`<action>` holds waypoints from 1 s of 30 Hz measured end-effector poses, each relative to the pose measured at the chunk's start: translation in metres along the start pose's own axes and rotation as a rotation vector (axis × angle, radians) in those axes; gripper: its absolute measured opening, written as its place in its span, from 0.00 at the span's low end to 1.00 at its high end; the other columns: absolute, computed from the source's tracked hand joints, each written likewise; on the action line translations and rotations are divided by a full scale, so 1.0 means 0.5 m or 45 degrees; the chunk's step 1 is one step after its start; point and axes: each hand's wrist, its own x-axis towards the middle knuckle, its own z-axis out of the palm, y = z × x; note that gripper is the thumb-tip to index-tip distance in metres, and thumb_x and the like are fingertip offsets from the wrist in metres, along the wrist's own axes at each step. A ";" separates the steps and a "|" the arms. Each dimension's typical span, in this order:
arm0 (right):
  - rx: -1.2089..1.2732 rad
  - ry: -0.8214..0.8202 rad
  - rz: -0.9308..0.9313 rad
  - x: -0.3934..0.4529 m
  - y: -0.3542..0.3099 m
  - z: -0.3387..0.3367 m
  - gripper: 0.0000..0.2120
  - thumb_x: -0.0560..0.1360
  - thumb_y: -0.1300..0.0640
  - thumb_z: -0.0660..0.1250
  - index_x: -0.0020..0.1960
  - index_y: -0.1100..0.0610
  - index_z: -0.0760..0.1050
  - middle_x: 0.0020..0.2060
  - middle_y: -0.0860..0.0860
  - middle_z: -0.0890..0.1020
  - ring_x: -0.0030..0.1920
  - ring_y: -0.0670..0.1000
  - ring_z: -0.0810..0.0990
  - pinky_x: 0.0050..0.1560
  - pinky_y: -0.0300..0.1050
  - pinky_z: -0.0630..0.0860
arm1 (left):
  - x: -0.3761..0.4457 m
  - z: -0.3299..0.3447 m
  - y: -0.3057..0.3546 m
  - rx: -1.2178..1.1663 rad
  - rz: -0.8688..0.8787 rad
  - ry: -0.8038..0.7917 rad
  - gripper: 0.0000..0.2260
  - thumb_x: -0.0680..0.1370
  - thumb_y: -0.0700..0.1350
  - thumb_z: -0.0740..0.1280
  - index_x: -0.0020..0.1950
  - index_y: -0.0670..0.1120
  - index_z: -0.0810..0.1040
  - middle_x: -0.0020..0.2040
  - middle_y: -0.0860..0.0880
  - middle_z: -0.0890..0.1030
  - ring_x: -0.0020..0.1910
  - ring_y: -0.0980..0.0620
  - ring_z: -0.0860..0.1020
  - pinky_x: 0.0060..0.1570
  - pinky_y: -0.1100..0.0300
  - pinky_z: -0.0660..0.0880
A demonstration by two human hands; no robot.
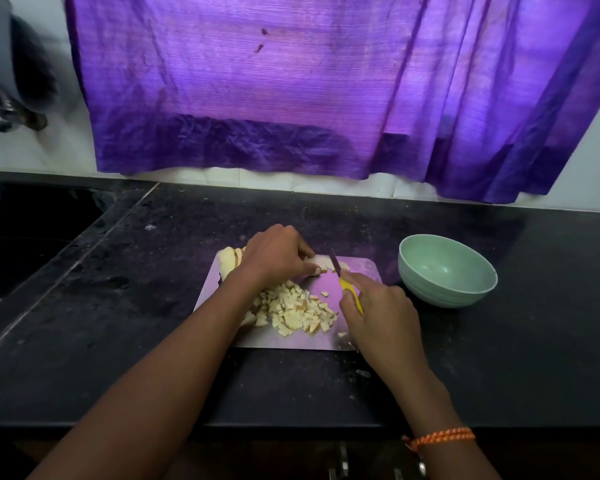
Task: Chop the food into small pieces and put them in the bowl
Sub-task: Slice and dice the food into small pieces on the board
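Chopping is under way, judging by the heap. Nearest the counter's (118,341) front edge, the right hand (378,313) grips a yellow-handled knife (343,282), blade tip down at the food strip (326,264). The chopped pieces (297,311) lie heaped mid-board on the cutting board (326,342). The left hand (278,256) curls its fingers (314,270) over the strip; uncut slices (231,259) wait at the board's far left corner. Next cuts need fingertips tucked clear. The green bowl (447,271) stands empty, just beside the board's right edge, nothing between.

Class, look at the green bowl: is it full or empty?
Empty: the green bowl shows only its bare inside; the chopped pieces lie on the cutting board.
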 end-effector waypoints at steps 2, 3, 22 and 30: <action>-0.054 -0.061 -0.014 0.019 -0.014 0.011 0.18 0.82 0.47 0.61 0.70 0.43 0.75 0.46 0.54 0.83 0.46 0.58 0.80 0.43 0.51 0.77 | -0.002 0.000 -0.001 -0.005 -0.012 0.001 0.16 0.74 0.62 0.78 0.58 0.57 0.89 0.51 0.58 0.88 0.46 0.55 0.82 0.38 0.59 0.75; -0.085 -0.089 -0.023 0.024 -0.019 0.018 0.18 0.82 0.47 0.60 0.71 0.43 0.75 0.48 0.53 0.84 0.47 0.57 0.80 0.44 0.51 0.77 | -0.001 0.001 -0.002 -0.009 -0.021 0.002 0.16 0.74 0.63 0.78 0.58 0.57 0.89 0.51 0.58 0.88 0.46 0.55 0.82 0.40 0.58 0.77; -0.182 -0.132 -0.051 0.037 -0.026 0.029 0.19 0.83 0.49 0.60 0.73 0.46 0.73 0.54 0.52 0.83 0.53 0.54 0.80 0.43 0.46 0.66 | -0.006 0.002 0.012 -0.037 -0.095 0.004 0.12 0.75 0.60 0.79 0.55 0.58 0.90 0.45 0.58 0.88 0.40 0.57 0.81 0.31 0.61 0.69; -0.085 -0.164 -0.003 0.006 0.004 0.006 0.16 0.81 0.46 0.62 0.67 0.45 0.78 0.49 0.53 0.83 0.49 0.57 0.81 0.43 0.49 0.74 | -0.007 0.006 0.018 -0.041 -0.124 -0.004 0.13 0.75 0.59 0.79 0.56 0.55 0.90 0.44 0.58 0.88 0.37 0.59 0.79 0.32 0.60 0.71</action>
